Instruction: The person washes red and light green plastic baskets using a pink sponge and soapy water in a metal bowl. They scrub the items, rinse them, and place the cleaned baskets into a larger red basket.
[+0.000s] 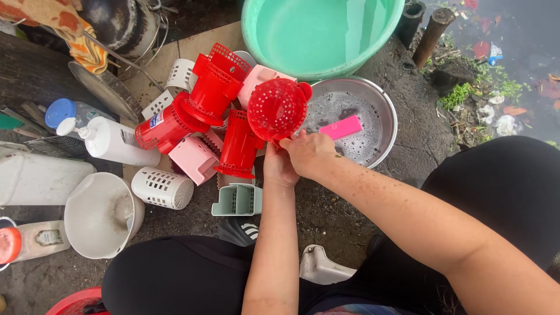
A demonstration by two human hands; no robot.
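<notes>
Both hands grip one round red perforated plastic strainer (pixel 276 109) — left hand (pixel 279 167) beneath, right hand (pixel 310 153) fingers clasping its lower rim, strainer just above the fingertips.

Probably outdoor washing spot: basin (pixel 315 35), bare ground (pixel 408 146).

A round red plastic strainer basket (pixel 276 109), perforated all over with small holes, is held up off the ground with its open mouth tilted toward the camera. A small rounded red tab sticks out at its upper right rim. Its lower edge is gripped from below, at the left rim of a shiny metal basin and above a heap of red, pink and white slotted plastic holders.
</notes>
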